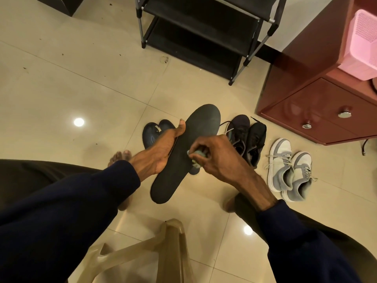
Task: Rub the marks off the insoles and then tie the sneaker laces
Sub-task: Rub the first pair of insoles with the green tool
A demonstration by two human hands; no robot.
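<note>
Clasping dark insole (204,125) along its left edge with left grip (161,152), thumb over the top face — holding it tilted above the floor (81,88). Pressing bunched greenish cloth (199,155) against insole's middle with right grip (220,158), fingers curling round it. Lying just beyond: black sneakers (246,139), laces trailing loose; grey sneakers (289,170) further right.
</note>
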